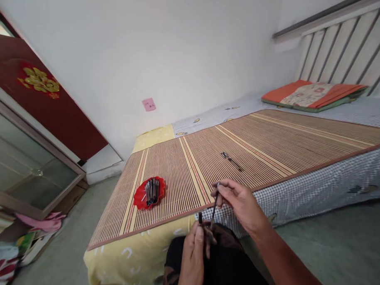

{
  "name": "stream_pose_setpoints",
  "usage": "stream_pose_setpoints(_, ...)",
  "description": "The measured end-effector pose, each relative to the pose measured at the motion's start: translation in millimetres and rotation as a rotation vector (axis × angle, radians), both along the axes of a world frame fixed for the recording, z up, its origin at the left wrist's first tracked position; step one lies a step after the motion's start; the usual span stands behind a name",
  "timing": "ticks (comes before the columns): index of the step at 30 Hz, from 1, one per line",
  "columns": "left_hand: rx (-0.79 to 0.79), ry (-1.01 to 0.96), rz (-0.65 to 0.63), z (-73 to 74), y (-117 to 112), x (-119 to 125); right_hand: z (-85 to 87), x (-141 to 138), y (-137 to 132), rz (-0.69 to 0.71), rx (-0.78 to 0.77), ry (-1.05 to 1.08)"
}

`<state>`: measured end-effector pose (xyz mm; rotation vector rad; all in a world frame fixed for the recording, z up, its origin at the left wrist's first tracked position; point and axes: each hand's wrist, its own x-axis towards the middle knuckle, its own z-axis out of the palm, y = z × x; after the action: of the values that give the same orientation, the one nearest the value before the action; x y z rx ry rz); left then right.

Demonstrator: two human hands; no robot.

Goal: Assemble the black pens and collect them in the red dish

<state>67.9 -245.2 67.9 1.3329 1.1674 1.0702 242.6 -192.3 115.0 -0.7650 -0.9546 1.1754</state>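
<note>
My left hand [195, 246] is closed around a short black pen part [200, 218], its end sticking up past the thumb. Pinched in the fingertips of my right hand [232, 197] is a thin dark pen refill [214, 208]. It slants down, its lower end close to the left fingers; whether they touch it I cannot tell. Both hands are over my lap at the bed's front edge. Beyond them, on the striped mat [165, 160], lie slim dark pen parts [232, 161]. To the left, a red scalloped dish [139, 200] holds several dark pens [152, 190].
The mat covers a bed with a yellow and checked sheet [319, 188]. Folded orange bedding [316, 95] lies at the far right by the white headboard [345, 49]. A glass-fronted cabinet [28, 164] and floor clutter [28, 235] are at left. A pink note [149, 104] is on the wall.
</note>
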Motion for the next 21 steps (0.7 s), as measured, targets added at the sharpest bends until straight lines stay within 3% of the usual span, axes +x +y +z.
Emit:
stream_pose_setpoints(3,0.000,0.023,-0.083,0.7,-1.3,-1.1,9.4,5.3,-3.0,-0.132,0.013,0.117)
stream_pose_setpoints(7,-0.013,0.035,-0.049,0.8,-1.4,-0.4,18.0,6.7,-7.0,-0.229,0.034,0.163)
stream_pose_setpoints(21,0.059,0.102,0.007,2.9,-2.7,-1.8,14.0,3.9,-7.4,-0.163,0.064,0.018)
